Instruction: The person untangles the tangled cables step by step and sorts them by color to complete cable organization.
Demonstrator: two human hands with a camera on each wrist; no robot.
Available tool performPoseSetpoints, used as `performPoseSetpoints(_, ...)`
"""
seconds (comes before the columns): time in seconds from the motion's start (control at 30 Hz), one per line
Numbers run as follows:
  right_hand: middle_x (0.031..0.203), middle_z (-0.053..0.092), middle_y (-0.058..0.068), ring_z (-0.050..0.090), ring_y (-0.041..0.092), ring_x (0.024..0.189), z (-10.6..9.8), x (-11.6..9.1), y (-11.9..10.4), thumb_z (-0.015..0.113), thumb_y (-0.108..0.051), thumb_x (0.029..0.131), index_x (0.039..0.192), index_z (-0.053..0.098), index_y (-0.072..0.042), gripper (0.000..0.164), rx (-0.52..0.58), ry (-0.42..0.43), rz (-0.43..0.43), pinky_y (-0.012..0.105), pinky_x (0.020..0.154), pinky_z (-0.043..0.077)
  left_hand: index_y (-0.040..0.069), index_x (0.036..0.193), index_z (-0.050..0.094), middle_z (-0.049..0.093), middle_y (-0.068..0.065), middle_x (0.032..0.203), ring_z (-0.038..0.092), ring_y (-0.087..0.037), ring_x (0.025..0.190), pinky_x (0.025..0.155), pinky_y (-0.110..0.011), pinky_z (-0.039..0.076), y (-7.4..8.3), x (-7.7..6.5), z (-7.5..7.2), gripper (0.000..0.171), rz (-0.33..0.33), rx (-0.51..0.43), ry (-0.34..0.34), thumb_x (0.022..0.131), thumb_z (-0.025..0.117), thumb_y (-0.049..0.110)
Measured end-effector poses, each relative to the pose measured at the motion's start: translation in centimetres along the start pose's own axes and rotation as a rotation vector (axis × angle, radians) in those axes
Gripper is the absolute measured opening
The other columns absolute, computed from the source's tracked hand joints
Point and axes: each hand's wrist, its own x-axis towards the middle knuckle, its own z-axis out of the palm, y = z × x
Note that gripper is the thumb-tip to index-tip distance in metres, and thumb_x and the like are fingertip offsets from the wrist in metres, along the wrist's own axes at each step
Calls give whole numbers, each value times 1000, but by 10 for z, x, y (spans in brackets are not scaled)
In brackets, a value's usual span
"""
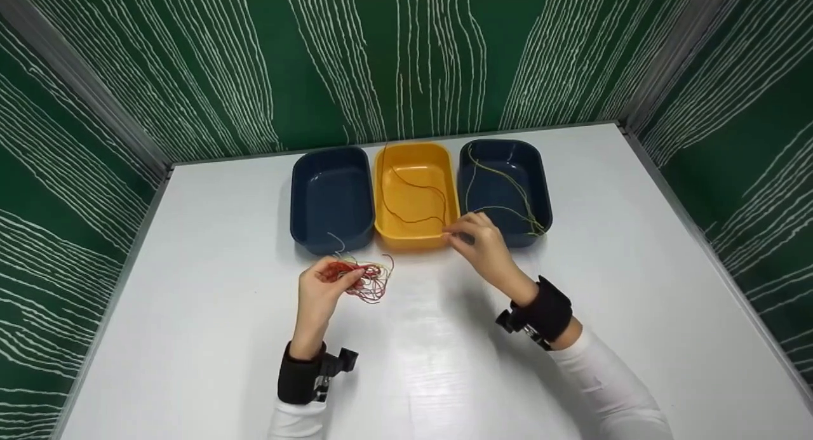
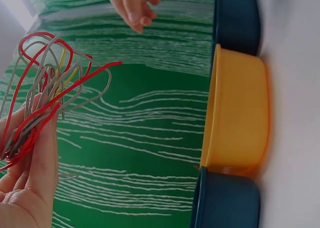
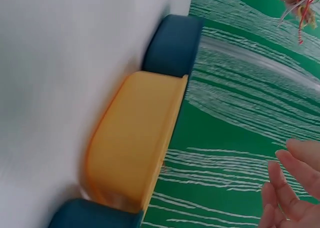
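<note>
Wire bundle (image 1: 369,284) sits pinched in the left hand (image 1: 321,291), just off the near left corner of the yellow bin (image 1: 409,242); the right hand (image 1: 486,246), loosely parted, seems empty by the bin's near right corner; best tease strands out singly

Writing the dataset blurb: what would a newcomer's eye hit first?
Probably the bright yellow, rounded-rectangular plastic-looking bin, between two dark-blue bins of similar shape. Next, the tangle of thin red, grey and yellow wires held in the left hand, before the row. Behind rises a green wall with wavy white lines.
</note>
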Motion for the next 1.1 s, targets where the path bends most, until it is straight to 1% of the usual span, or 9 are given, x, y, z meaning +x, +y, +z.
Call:
performPoseSetpoints(0.13, 81, 63, 8, 51, 21, 77, 2, -6, -14, 72, 1, 74, 84, 71, 1, 10, 64, -14, -34, 25, 65, 42, -12, 80, 56, 63, 1, 69, 60, -8, 61, 58, -22, 52, 0, 0, 7, 16, -4, 12, -15, 72, 70, -9)
performPoseSetpoints(0.27, 83, 63, 7, 52, 20, 80, 5, -11, -26, 72, -4, 75, 84, 71, -1, 10, 79, -41, -57, 26, 67, 44, -13, 80, 55, 62, 1, 68, 61, -8, 59, 57, -22, 51, -1, 0, 12, 18, -11, 7, -41, 72, 70, -8)
performPoseSetpoints(0.37, 85, 64, 7, 53, 20, 83, 9, -14, -33, 71, -5, 76, 84, 71, -2, 9, 93, -68, -59, 28, 70, 46, -14, 81, 55, 62, 0, 68, 61, -9, 57, 56, -22, 51, -2, 0, 15, 19, -17, 7, -58, 73, 70, -7)
performPoseSetpoints(0.57, 86, 66, 5, 56, 19, 84, 15, -18, -38, 69, -9, 79, 86, 71, -4, 8, 146, -127, -1, 29, 72, 45, -16, 83, 54, 62, -1, 68, 61, -9, 57, 56, -23, 52, -3, -1, 20, 21, -25, -6, -75, 73, 70, -8)
performPoseSetpoints(0.63, 84, 66, 4, 56, 19, 81, 16, -19, -38, 69, -10, 80, 86, 71, -5, 8, 165, -145, 25, 30, 71, 45, -18, 84, 53, 62, -2, 69, 61, -10, 56, 56, -23, 52, -3, 0, 21, 22, -23, -14, -84, 73, 70, -8)
performPoseSetpoints(0.8, 83, 67, 4, 55, 21, 78, 18, -20, -41, 68, -12, 81, 87, 71, -5, 10, 206, -183, 79, 33, 68, 45, -16, 84, 54, 63, -3, 70, 61, -9, 56, 55, -21, 51, -3, 1, 23, 21, -18, 6, -93, 74, 70, -6)
performPoseSetpoints(0.83, 83, 67, 4, 55, 21, 78, 18, -20, -41, 68, -12, 81, 87, 71, -5, 10, 211, -189, 85, 34, 68, 45, -16, 84, 54, 63, -3, 70, 62, -9, 56, 55, -21, 51, -3, 1, 23, 21, -17, 12, -92, 74, 70, -6)
performPoseSetpoints(0.97, 82, 68, 4, 56, 18, 79, 21, -20, -42, 68, -12, 82, 87, 72, -4, 11, 217, -206, 97, 31, 69, 45, -17, 85, 54, 63, -3, 70, 61, -9, 57, 55, -21, 51, -4, 1, 25, 23, -14, 24, -92, 74, 70, -5)
performPoseSetpoints(1.1, 82, 68, 4, 56, 17, 79, 23, -21, -41, 67, -12, 82, 86, 72, -4, 10, 211, -217, 103, 32, 70, 45, -18, 86, 54, 63, -4, 71, 61, -9, 57, 56, -22, 52, -6, 1, 27, 24, -9, 22, -107, 74, 70, -4)
